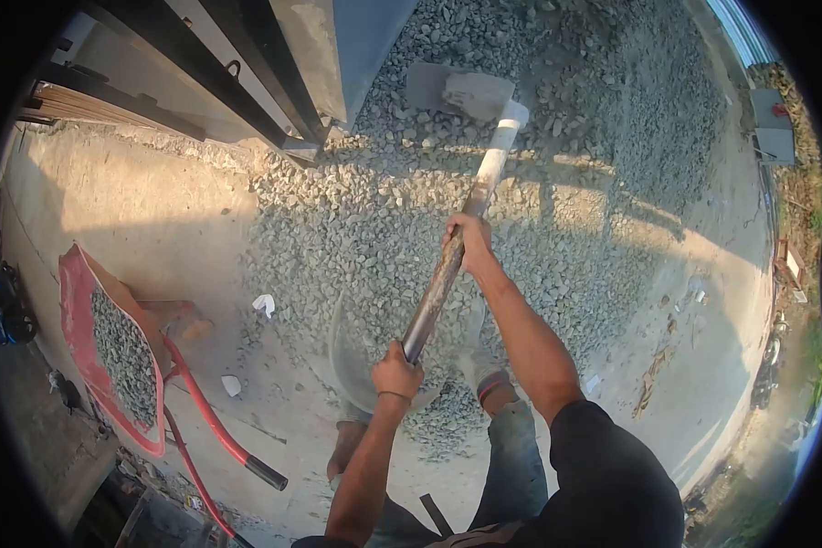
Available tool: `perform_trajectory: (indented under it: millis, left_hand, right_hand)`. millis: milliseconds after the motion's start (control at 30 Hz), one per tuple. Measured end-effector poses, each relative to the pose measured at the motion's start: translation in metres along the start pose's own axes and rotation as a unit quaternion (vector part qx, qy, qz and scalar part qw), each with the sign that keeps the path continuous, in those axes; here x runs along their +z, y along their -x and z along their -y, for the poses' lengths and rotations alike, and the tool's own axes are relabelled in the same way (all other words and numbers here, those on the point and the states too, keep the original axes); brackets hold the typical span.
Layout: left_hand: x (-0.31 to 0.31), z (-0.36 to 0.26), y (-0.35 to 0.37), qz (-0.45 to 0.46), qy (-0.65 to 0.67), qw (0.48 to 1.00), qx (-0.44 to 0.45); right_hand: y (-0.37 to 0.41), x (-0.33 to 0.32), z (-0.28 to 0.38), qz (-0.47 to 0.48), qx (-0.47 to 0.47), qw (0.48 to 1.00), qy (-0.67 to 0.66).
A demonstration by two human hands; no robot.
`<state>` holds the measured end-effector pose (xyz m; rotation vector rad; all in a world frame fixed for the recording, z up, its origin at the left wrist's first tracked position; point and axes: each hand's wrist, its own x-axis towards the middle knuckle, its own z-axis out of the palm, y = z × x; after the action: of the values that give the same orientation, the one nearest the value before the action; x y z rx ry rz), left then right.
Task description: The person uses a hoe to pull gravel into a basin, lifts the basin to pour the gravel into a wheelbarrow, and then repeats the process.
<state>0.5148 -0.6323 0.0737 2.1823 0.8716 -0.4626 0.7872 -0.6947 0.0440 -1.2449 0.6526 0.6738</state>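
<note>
Both hands clamp a long-handled hoe (491, 169), the left hand (397, 370) near the handle's end and the right hand (468, 242) higher up. The blade rests at the far side of the gravel pile (612, 137). Spaced grips and a flat blade should drag the stones cleanly.

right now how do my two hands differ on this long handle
The right hand grips farther up the handle, toward the blade; the left hand holds its near end. The left wrist wears a thin band; the right wrist looks bare. Both hands are shut around the handle.
</note>
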Motion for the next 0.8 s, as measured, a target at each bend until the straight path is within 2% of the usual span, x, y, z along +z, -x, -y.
perform_trajectory:
  millis: [33, 67, 133, 200, 233, 300, 367, 600, 800]
  left_hand:
    - [-0.009, -0.019, -0.047, -0.012, 0.005, 1.0, 0.011]
    - [-0.016, -0.034, -0.083, -0.026, 0.019, 0.999, 0.03]
    - [-0.012, -0.045, -0.121, -0.005, 0.048, 0.998, 0.027]
    - [0.007, -0.03, -0.115, 0.015, 0.066, 0.997, 0.02]
    - [0.021, -0.019, -0.101, 0.037, 0.083, 0.996, 0.008]
    - [0.038, 0.003, -0.063, 0.078, 0.103, 0.991, -0.039]
    - [0.051, 0.021, -0.02, 0.099, 0.082, 0.989, -0.076]
    - [0.076, 0.022, 0.145, 0.202, 0.049, 0.96, -0.185]
    - [0.043, 0.044, 0.273, 0.288, 0.011, 0.923, -0.255]
  right_hand:
    - [-0.031, 0.02, 0.032, 0.008, -0.032, 0.999, 0.036]
    - [-0.05, 0.037, 0.062, 0.056, -0.01, 0.998, 0.023]
    - [-0.085, 0.06, 0.076, -0.054, -0.06, 0.994, 0.074]
    - [-0.1, 0.051, 0.048, -0.051, -0.056, 0.991, 0.114]
    - [-0.105, 0.041, 0.026, -0.049, -0.047, 0.986, 0.153]
    - [-0.091, 0.028, -0.019, -0.11, -0.006, 0.967, 0.232]
    - [-0.079, -0.007, -0.062, -0.067, 0.084, 0.981, 0.164]
    - [0.029, -0.105, -0.159, -0.076, 0.248, 0.947, 0.189]
    - [0.151, -0.154, -0.232, -0.151, 0.347, 0.915, 0.144]
